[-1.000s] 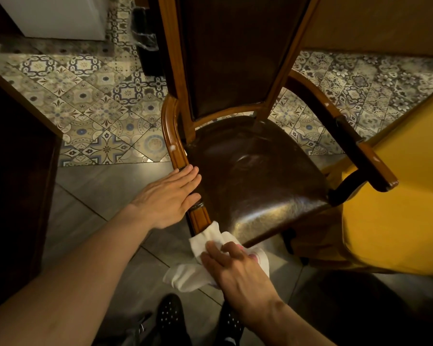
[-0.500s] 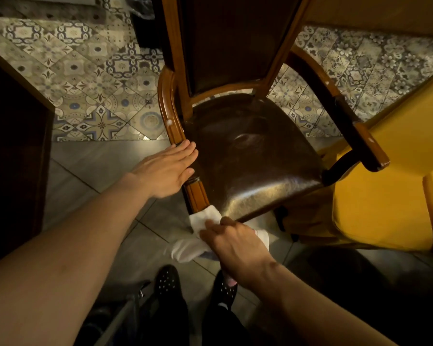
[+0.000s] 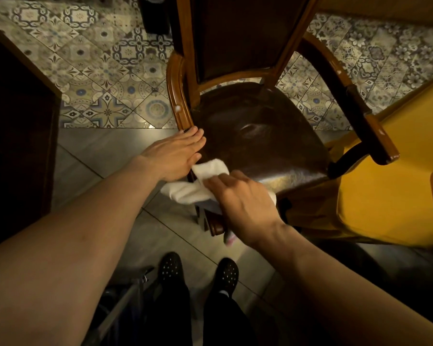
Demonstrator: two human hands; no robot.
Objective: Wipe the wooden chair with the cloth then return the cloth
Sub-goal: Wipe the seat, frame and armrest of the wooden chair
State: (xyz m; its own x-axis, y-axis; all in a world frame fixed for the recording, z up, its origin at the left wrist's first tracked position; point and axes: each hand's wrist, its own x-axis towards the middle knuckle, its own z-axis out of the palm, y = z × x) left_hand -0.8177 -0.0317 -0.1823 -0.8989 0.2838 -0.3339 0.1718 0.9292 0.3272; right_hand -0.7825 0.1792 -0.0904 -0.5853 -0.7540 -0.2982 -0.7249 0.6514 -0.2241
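Observation:
The wooden chair [image 3: 255, 131] stands in front of me, with a dark leather seat, a tall padded back and curved wooden armrests. My left hand [image 3: 175, 153] lies flat on the front end of the chair's left armrest, fingers together. My right hand [image 3: 245, 203] presses the white cloth [image 3: 193, 188] against the front left corner of the seat edge. Part of the cloth hangs down over the chair's front leg, and part is hidden under my right hand.
A yellow upholstered seat [image 3: 385, 191] stands close against the chair's right side. A dark wooden cabinet [image 3: 18, 136] fills the left edge. My two black shoes [image 3: 198, 273] stand on grey floor tiles; patterned tiles [image 3: 105, 71] lie beyond.
My right hand has moved the cloth up from below the seat's front corner onto its edge, nearer my left hand. The view has tilted further down.

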